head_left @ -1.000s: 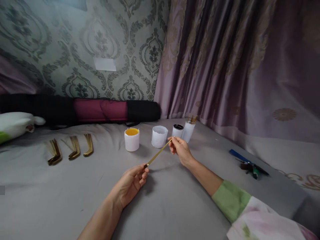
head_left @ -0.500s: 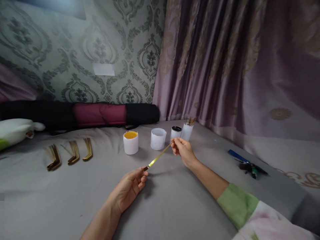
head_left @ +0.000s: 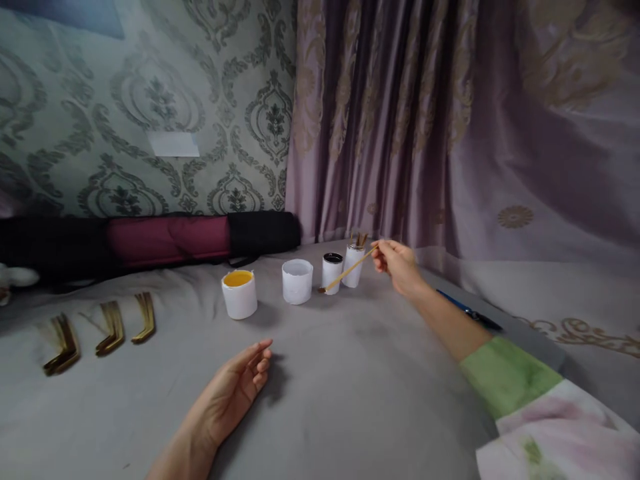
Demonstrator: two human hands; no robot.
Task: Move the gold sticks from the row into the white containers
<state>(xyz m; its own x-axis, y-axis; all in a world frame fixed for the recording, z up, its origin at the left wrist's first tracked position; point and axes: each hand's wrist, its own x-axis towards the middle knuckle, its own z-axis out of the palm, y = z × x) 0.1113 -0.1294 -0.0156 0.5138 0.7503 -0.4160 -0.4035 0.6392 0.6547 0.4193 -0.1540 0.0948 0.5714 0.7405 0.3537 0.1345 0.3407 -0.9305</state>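
Note:
My right hand (head_left: 396, 265) pinches a slim yellow paintbrush (head_left: 350, 270) by its upper end. The brush slants down to the left, its dark tip in front of a small white container (head_left: 332, 275) with a black inside. Close to that hand stands a taller white jar (head_left: 354, 267) holding several thin brown sticks (head_left: 361, 240). My left hand (head_left: 237, 390) is low over the grey cloth, thumb stretched out and fingers loosely curled, with nothing in it. Beyond it are a white tub (head_left: 240, 305) with yellow paint (head_left: 238, 279) and a wide white tub (head_left: 297, 285) whose contents I cannot make out.
Three bunches of bent gold-brown strips (head_left: 110, 328) lie on the left of the grey cloth (head_left: 320, 413). A black and maroon roll (head_left: 167, 239) lies along the wall. Purple curtains (head_left: 380, 120) hang behind. A blue-handled tool (head_left: 467, 310) is partly hidden behind the right forearm.
My left hand has let go of the dark end of the paintbrush. My right hand has carried the brush right, towards the jar. The view has turned right.

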